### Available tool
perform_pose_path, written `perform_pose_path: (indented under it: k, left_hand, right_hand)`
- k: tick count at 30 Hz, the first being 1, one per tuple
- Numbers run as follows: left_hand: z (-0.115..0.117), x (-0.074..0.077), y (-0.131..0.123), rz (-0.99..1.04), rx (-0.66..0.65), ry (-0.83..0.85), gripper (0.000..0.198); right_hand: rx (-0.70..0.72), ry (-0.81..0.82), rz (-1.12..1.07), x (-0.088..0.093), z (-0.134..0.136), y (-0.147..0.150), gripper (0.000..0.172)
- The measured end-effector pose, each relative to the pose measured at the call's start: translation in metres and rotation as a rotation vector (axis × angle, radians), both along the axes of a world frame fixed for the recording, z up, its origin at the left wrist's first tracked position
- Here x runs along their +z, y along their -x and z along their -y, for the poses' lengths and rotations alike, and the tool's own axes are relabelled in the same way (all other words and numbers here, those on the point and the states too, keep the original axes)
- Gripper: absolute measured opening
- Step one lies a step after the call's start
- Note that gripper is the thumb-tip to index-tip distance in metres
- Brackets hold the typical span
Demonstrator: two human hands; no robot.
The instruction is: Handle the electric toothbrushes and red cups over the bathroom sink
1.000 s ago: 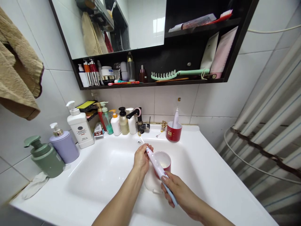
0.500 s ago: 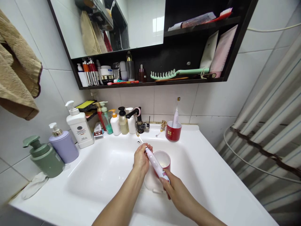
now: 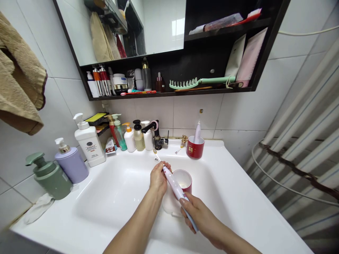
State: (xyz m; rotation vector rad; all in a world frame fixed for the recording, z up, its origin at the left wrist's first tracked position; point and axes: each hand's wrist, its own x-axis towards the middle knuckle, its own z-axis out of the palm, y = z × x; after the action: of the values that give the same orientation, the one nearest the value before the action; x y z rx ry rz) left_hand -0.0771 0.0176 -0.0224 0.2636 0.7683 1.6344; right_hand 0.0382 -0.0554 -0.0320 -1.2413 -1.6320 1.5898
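A pale pink electric toothbrush (image 3: 173, 181) slants across the sink, its brush head pointing away from me. My left hand (image 3: 159, 176) is closed around its neck, just above the handle. Lower down, my right hand (image 3: 194, 211) grips the handle, and the bluish bottom end sticks out past its fingers. Behind the handle a red cup (image 3: 186, 176) with a white inside stands in the sink, partly covered by the toothbrush and my right hand. A whitish, see-through box or tray (image 3: 172, 208) sits beside the cup, mostly hidden.
The white sink (image 3: 113, 197) has a black faucet (image 3: 157, 135) at its back. Another red cup (image 3: 195, 150) holds a second electric toothbrush (image 3: 197, 132). Pump bottles, including a purple one (image 3: 72, 164), line the left side. A dark cabinet shelf (image 3: 164, 93) hangs above.
My right hand has shifted slightly right and toward me. The handle's printed picture has turned out of view, and more of its bottom end shows. My left hand stays nearly in place.
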Motion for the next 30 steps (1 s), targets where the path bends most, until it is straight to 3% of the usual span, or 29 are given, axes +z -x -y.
perform_pose_path:
  k: [5, 10, 12, 17, 19, 23, 28, 30]
  left_hand:
    - [0.001, 0.001, 0.000, -0.002, 0.016, -0.005, 0.005]
    - [-0.001, -0.002, 0.000, 0.008, 0.000, -0.001, 0.005]
    - [-0.002, -0.003, 0.001, 0.012, -0.003, -0.004, 0.005]
    - [-0.002, -0.002, 0.001, -0.006, 0.018, -0.007, 0.004]
    - [-0.002, -0.002, 0.000, -0.017, 0.026, 0.002, 0.005]
    - [-0.004, -0.004, 0.001, -0.014, 0.017, 0.019, 0.006]
    - [-0.011, -0.001, 0.018, -0.065, 0.116, 0.048, 0.012]
    - [-0.014, 0.000, 0.026, -0.133, 0.100, 0.064, 0.012]
  right_hand:
    - [-0.063, -0.145, 0.105, 0.000, 0.000, 0.000, 0.022]
    - [0.006, 0.115, -0.087, 0.006, 0.002, 0.001, 0.024]
    - [0.012, 0.132, -0.099, 0.005, 0.002, 0.001, 0.025]
    - [-0.055, -0.164, 0.136, 0.000, 0.000, -0.001, 0.022]
    - [-0.062, -0.211, 0.163, 0.000, 0.000, -0.001, 0.021]
    - [-0.009, -0.037, 0.098, 0.001, 0.001, 0.000, 0.024]
    - [0.007, -0.046, 0.109, -0.009, 0.007, -0.001, 0.023]
    - [0.018, -0.005, 0.080, -0.012, 0.008, -0.002, 0.024]
